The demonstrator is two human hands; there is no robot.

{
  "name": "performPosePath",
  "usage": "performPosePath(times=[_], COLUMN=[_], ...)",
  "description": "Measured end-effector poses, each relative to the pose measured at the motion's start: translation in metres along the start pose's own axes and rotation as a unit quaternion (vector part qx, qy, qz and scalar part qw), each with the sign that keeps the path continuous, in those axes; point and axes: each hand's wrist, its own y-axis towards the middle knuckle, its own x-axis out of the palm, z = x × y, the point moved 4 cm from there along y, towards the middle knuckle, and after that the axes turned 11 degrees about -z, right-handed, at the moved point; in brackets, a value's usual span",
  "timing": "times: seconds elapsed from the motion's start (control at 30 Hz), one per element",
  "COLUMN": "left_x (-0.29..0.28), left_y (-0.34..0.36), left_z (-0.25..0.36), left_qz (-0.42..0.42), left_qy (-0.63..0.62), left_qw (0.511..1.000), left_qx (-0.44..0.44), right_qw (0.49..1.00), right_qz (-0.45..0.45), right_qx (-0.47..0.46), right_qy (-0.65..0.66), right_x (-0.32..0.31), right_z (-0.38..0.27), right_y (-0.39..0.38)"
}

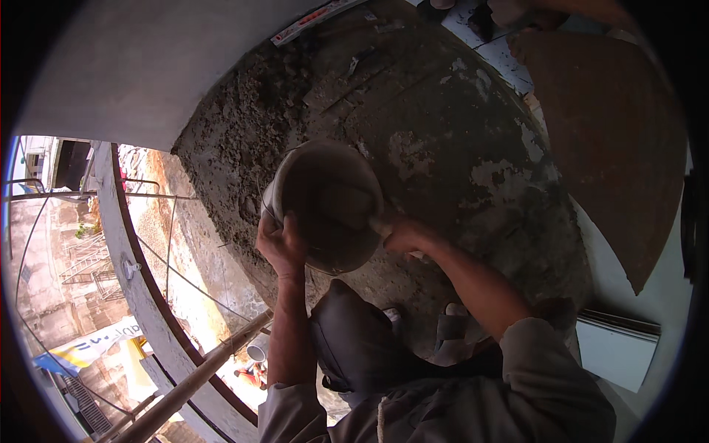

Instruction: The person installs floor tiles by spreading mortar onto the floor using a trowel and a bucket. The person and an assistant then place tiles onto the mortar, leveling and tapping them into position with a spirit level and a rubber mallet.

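Bucket (pixel 325 153), before us over rough floor (pixel 436 140), looked stiff and probably heavy, best held by its rim; our left hand (pixel 283 242) gripped that rim, our right hand's (pixel 410 236) fingers closed around a tool handle (pixel 381 224).

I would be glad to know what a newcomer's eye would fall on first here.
Probably the round bucket at the centre, with the person's left hand gripping its left rim and the right hand on a handle at its right side. Next comes the sunlit ground outside, glaring at the left against the dark floor. The large brown panel at upper right also stands out.
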Motion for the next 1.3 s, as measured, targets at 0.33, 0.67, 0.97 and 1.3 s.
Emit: performPosePath(times=[0.33, 0.67, 0.97, 1.3], left_x=[-0.024, -0.01, -0.022, -0.055], left_y=[0.009, 0.008, 0.007, 0.004], left_z=[-0.003, 0.008, 0.016, -0.073], left_qz=[-0.013, -0.029, 0.012, 0.055], left_qy=[0.032, 0.043, 0.024, -0.244], left_qw=[0.999, 0.998, 0.997, 0.961], left_qx=[-0.039, -0.047, -0.07, -0.118], right_qw=[0.78, 0.601, 0.858, 0.944], right_qz=[0.031, 0.28, 0.087, 0.271], right_qx=[-0.041, -0.065, -0.03, -0.183], right_qy=[0.624, 0.745, 0.505, -0.048], right_x=[0.029, -0.075, -0.005, 0.008], right_z=[0.146, 0.241, 0.071, -0.084], right_y=[-0.142, -0.164, -0.16, -0.018])
